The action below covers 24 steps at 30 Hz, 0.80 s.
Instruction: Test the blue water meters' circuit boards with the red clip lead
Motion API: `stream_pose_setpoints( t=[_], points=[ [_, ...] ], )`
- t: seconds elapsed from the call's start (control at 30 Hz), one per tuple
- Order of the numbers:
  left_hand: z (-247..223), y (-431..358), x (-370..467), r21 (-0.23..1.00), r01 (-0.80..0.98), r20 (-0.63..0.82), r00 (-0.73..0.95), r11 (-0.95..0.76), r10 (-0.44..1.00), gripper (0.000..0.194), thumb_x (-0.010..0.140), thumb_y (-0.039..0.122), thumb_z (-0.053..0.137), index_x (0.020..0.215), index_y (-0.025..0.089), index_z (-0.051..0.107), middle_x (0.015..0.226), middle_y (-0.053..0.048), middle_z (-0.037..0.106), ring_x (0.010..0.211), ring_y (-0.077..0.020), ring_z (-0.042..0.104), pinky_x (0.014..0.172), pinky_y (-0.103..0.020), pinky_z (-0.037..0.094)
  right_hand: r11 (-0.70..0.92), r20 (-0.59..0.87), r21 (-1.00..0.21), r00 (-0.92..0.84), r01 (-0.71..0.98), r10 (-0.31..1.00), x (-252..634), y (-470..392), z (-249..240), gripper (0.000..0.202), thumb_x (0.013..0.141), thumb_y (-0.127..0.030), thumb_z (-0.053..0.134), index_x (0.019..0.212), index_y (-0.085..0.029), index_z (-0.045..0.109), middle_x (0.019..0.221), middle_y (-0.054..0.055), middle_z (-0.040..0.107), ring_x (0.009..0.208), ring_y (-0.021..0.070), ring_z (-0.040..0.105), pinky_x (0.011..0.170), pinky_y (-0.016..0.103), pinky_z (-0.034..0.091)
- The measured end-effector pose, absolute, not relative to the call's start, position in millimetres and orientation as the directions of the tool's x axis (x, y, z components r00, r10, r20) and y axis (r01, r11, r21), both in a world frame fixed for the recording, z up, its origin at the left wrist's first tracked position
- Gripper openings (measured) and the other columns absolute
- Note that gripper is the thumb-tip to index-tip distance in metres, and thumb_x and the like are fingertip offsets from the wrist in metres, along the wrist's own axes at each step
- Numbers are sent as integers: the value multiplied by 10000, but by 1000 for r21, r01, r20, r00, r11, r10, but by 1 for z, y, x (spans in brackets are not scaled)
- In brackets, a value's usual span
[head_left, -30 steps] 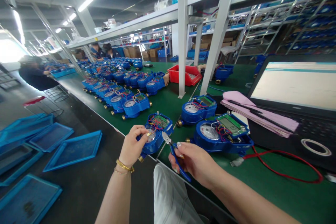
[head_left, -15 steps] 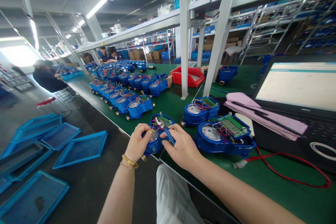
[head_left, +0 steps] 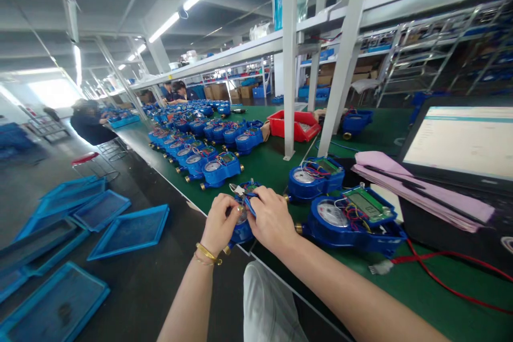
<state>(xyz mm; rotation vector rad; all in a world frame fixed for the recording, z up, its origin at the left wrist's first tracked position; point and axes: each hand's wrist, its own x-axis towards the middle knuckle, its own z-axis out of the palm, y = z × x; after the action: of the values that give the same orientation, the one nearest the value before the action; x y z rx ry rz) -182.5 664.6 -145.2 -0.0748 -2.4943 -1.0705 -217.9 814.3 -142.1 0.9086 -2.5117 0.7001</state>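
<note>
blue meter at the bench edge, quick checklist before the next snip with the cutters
1. Meter held firm: ok. The left hand grips the blue meter on its left side.
2. Cutters in hand: ok. The right hand holds the blue-handled cutters, tips above the meter's wiring.
3. Meter supported: not ok. It sits at the very edge of the green bench, partly overhanging.
4. Which wire lies between the blades: cannot tell, the hands hide it.
5. Neighbours apart: ok. The next meter and its red cable lie to the right, not touching.
6. Left fingers away from the blades: cannot tell.
</note>
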Motion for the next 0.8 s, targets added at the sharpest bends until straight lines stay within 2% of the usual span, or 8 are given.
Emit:
stream_pose_setpoints(
  t=[0.13, 0.27, 0.33, 0.43, 0.53, 0.67, 0.8],
  points=[
    [-150, 651, -183, 681, 179, 411, -896, 710, -169, 239, 872, 365, 408, 751, 198, 530, 819, -42, 558, 794, -188, 543, 743, -330, 450, 633, 516, -357, -710, -687, -479, -213, 826, -148, 124, 852, -180, 466, 823, -161, 585, 1014, 95, 591, 926, 246, 540, 762, 401, 432],
    [-158, 623, -204, 654, 73, 419, -864, 753, -280, 275, 901, 381, 402, 845, 169, 568, 909, -67, 594, 875, -197, 575, 789, -354, 477, 498, 521, -490, -699, -715, -490, -194, 849, -155, 117, 856, -183, 454, 825, -156, 563, 1011, 100, 578, 925, 240, 543, 769, 394, 428],
    [-160, 604, -226, 612, -15, 425, -837, 791, -345, 261, 852, 372, 517, 960, 139, 565, 1001, -91, 580, 963, -224, 561, 859, -403, 467, 424, 474, -576, -708, -699, -524, -183, 860, -155, 94, 837, -179, 465, 817, -159, 555, 994, 97, 567, 903, 234, 543, 750, 384, 422],
    [-159, 577, -265, 511, -142, 418, -821, 848, -389, 468, 752, 362, 667, 1125, 123, 516, 1166, -134, 524, 1173, -302, 448, 1011, -502, 360, 281, 346, -756, -726, -590, -594, -170, 874, -147, 80, 812, -156, 466, 777, -166, 538, 914, 71, 558, 844, 192, 543, 723, 330, 421],
    [-157, 560, -298, 415, -214, 347, -862, 885, -371, 608, 724, 363, 711, 1228, 126, 466, 1263, -152, 474, 1225, -330, 404, 1029, -532, 335, 191, 223, -880, -732, -435, -644, -165, 884, -135, 121, 828, -192, 439, 738, -169, 516, 808, 44, 546, 755, 157, 532, 674, 286, 407],
    [-154, 553, -316, 314, -252, 265, -903, 916, -339, 580, 743, 369, 704, 1224, 134, 479, 1282, -147, 462, 1181, -311, 447, 992, -506, 384, 182, 157, -918, -744, -353, -649, -165, 892, -123, 164, 828, -273, 429, 736, -165, 513, 782, 47, 534, 736, 165, 524, 669, 296, 396],
    [-154, 560, -305, 249, -286, 263, -900, 925, -349, 592, 734, 395, 706, 1218, 134, 486, 1267, -149, 455, 1164, -311, 446, 981, -502, 390, 173, 156, -923, -744, -344, -650, -166, 893, -122, 156, 820, -282, 438, 745, -168, 512, 783, 45, 529, 735, 164, 517, 670, 293, 392]
  ],
)
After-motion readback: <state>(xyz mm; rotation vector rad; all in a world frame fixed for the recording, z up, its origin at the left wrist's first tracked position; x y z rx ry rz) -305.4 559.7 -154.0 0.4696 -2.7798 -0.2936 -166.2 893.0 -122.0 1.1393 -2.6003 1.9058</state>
